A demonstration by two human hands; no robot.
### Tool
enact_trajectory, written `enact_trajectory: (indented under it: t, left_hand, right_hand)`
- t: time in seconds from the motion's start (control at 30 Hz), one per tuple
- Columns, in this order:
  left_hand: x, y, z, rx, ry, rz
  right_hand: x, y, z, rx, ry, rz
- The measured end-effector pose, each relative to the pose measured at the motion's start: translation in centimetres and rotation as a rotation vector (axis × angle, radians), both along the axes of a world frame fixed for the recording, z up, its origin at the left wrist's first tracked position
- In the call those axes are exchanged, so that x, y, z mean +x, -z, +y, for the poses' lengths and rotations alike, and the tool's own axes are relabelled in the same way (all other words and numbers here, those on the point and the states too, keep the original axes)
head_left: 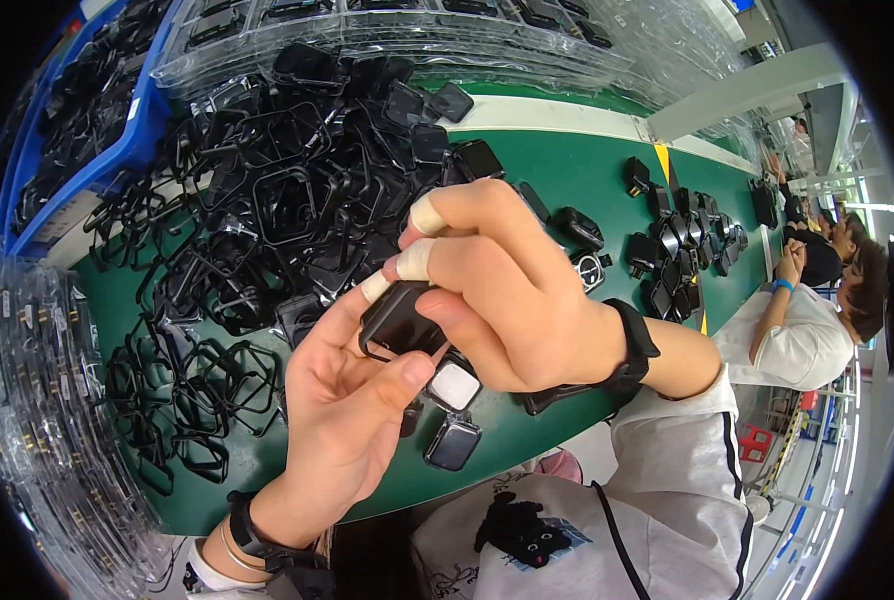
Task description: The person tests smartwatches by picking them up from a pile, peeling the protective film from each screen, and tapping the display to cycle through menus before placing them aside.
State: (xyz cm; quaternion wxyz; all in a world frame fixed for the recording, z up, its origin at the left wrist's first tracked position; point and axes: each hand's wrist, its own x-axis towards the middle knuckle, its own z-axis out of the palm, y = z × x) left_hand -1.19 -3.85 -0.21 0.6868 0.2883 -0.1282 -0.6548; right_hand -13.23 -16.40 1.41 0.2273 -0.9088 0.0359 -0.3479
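Observation:
In front of my chest, both hands hold a small, dark, glossy watch case with rounded corners and a thin black frame along its edge. My left hand cups it from below, the thumb against its lower edge. From above, my right hand pinches its upper right side, fingers curled and thumb on the surface. Pale tape wraps several fingertips. Just below the hands lie a watch body with a whitish square face and a dark square watch body. My right hand partly covers the held case.
A big heap of black watch frames spreads over the green table. Beyond it are clear plastic trays, with a blue bin at far left. Stacked clear trays stand left. Dark watch parts cluster right, near a seated person.

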Motion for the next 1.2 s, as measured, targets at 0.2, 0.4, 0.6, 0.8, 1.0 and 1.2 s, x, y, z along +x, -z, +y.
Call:
enact_trajectory:
  t: [0.2, 0.4, 0.6, 0.8, 1.0, 1.2]
  left_hand:
    - [0.2, 0.2, 0.0, -0.095, -0.046, -0.091]
    - [-0.1, 0.1, 0.0, -0.127, -0.09, -0.238]
    - [0.7, -0.1, -0.5, -0.141, -0.117, -0.314]
    - [0.2, -0.6, -1.0, -0.141, -0.104, -0.347]
    - [0.5, -0.1, -0.7, -0.117, -0.077, -0.407]
    - [0.2, -0.1, -0.5, -0.055, -0.059, -0.385]
  right_hand:
    - [0.6, -0.2, 0.3, 0.068, 0.033, 0.0]
    - [0.3, -2.1, -0.2, 0.582, -0.003, 0.204]
    - [1.7, -2.4, -6.9, 0.278, 0.02, 0.468]
    - [-0.1, 1.6, -15.4, -0.321, 0.019, 0.414]
    - [-0.6, -3.8, -8.9, -0.142, 0.131, 0.392]
    - [-1.8, -5.2, -2.3, 0.647, 0.065, 0.115]
